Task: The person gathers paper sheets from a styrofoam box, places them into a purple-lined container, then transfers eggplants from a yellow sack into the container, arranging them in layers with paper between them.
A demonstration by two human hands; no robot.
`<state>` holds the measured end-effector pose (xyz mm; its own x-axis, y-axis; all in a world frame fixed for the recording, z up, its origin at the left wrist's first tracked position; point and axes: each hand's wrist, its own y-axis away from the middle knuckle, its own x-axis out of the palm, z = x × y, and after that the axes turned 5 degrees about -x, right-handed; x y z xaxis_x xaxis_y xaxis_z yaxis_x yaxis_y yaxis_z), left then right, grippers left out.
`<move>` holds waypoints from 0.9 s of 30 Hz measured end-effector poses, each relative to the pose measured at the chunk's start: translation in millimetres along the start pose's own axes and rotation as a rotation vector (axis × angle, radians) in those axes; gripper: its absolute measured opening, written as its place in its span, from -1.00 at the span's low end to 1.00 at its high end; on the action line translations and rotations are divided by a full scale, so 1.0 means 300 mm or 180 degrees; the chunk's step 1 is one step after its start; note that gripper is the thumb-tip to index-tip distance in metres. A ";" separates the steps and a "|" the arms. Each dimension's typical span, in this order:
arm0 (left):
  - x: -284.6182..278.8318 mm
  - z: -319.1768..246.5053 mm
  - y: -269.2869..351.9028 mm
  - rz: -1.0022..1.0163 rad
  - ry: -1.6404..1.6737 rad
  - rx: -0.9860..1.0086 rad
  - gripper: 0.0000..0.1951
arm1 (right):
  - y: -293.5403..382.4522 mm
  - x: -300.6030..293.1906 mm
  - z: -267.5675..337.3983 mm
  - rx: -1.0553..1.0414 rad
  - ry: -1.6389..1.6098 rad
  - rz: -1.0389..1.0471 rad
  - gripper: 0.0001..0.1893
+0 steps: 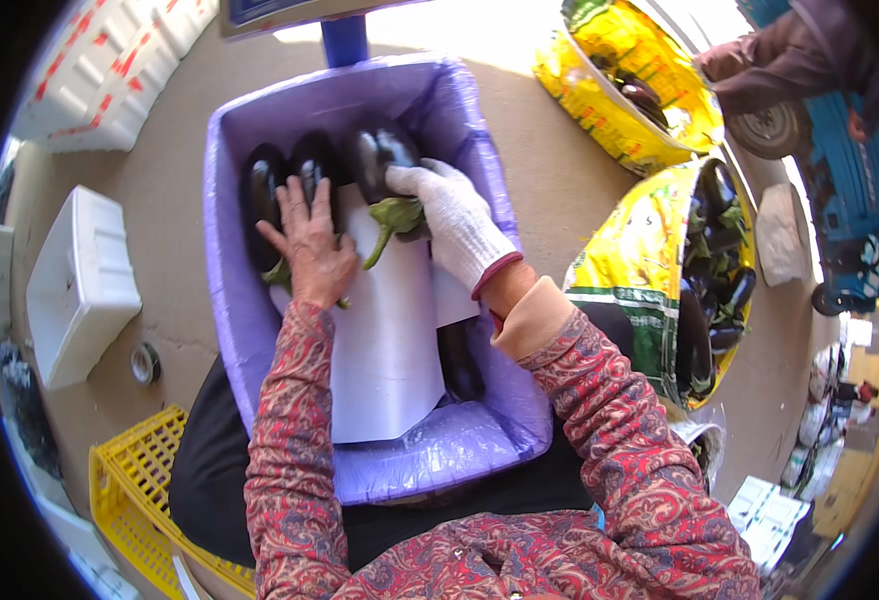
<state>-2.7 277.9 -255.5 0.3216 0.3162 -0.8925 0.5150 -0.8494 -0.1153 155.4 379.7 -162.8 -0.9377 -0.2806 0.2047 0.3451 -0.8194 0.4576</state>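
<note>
Before me stands a box lined with purple plastic film (225, 330). My left hand (308, 244), bare, rests with spread fingers on two dark eggplants that lie side by side: a left one (263, 176) and a middle one (314, 154). My right hand (450, 214), in a white knit glove, grips a third eggplant (379, 154) near its green stem (394, 219), which points towards me. White paper sheets (387, 352) lie beneath both hands. Below their right edge another eggplant (462, 364) shows in part; the rest of it is covered.
Yellow printed sacks, a near one (627, 247) and a far one (597, 97), hold eggplants at right. Another person's arm (762, 67) reaches to the far sack. Leftward are a white foam box (83, 285), a tape roll (145, 364) and a yellow plastic crate (135, 472).
</note>
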 end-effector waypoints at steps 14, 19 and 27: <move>0.020 0.060 -0.024 0.0054 -0.0441 0.0127 -0.14 | 0.003 -1.142 0.620 -0.3200 0.3477 -0.1928 -0.48; 0.025 0.071 -0.042 0.0125 -0.0500 0.0147 -0.16 | 0.038 -1.688 0.538 -0.0576 0.4991 -0.3272 -0.22; 0.032 0.105 -0.038 0.0135 -0.0507 0.0190 -0.15 | 0.419 -1.715 0.433 -0.1570 -0.0333 -0.2203 -0.58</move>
<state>-30.5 277.4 -276.6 0.2096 0.2128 -0.9544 0.4540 -0.8856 -0.0977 686.2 486.1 -98.3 -0.9142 0.3906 0.1079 -0.3830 -0.9198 0.0850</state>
